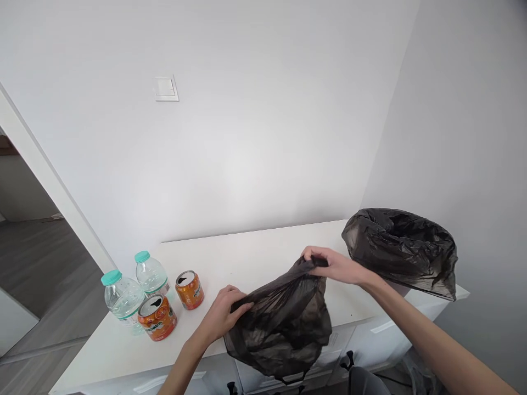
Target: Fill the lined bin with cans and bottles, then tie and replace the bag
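A thin black plastic bag (284, 323) hangs between my hands over the front edge of the white cabinet top. My left hand (228, 310) grips its upper left edge, thumb on top. With closed fingers, my right hand (329, 266) pinches the gathered upper right rim. To the left of my left hand stand two orange soda cans, one nearer the front (157, 318) and one behind it (190, 291). Both have opened tops. Beside them are two clear plastic bottles with turquoise caps, a front bottle (123, 299) and a back bottle (151, 274).
Another black plastic bag (403, 252), its mouth spread wide, sits at the right end of the cabinet top (247, 255). Black knobs (348, 359) stick out from the cabinet front. A light switch (165, 88) is on the wall, and a doorway opens at far left.
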Available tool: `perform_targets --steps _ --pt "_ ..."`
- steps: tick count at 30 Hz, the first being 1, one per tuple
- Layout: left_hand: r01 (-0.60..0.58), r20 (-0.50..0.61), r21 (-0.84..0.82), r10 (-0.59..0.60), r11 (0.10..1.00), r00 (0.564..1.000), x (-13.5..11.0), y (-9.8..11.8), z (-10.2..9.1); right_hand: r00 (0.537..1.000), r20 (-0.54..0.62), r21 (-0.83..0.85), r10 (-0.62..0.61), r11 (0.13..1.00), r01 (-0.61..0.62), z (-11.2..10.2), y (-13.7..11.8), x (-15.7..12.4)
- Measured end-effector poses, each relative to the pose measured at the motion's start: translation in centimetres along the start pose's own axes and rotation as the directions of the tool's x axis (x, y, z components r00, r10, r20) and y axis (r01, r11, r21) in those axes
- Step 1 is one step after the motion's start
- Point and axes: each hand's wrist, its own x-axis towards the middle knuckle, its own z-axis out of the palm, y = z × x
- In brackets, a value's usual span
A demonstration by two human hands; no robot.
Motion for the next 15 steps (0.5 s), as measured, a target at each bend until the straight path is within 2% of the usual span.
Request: perform_targets --steps 2,4,6,8,11,13,15 --pt "0.039 0.025 -0.108 -0.036 0.993 0.999 -0.5 -0.2 -0.1 0.992 -0.122 0.028 -0.015 0.999 0.019 -1.8 -0.7 -0.3" --pt "0.108 -0.032 -0.209 -0.118 0.972 0.993 -1.8 -0.4 0.0 0.969 -0.247 0.055 -0.003 0.998 0.017 -3.6 -0.4 -0.2" --pt "0.198 -0.113 -0.325 -0.246 0.925 0.963 -3.5 -0.6 0.2 0.94 -0.34 0.078 0.009 0.997 0.019 -4.8 0.9 0.2" --pt "0.264 -0.181 -0.465 -0.382 0.845 0.906 -5.1 -0.8 0.4 0.918 -0.396 0.091 0.012 0.996 0.026 -5.3 2.7 1.1" --pt "0.299 -0.294 -0.61 -0.56 0.734 0.774 -7.0 -1.2 0.4 0.891 -0.453 0.059 0.033 0.998 -0.007 -4.6 5.6 3.1" --pt "0.332 -0.357 -0.609 -0.623 0.721 0.696 -7.8 -1.5 0.2 0.874 -0.481 0.019 0.072 0.997 -0.072 -3.7 7.1 4.6" --pt "0.374 -0.394 -0.542 -0.621 0.753 0.678 -8.2 -1.7 -0.1 0.865 -0.488 -0.009 0.115 0.991 -0.137 -2.9 8.2 5.9"
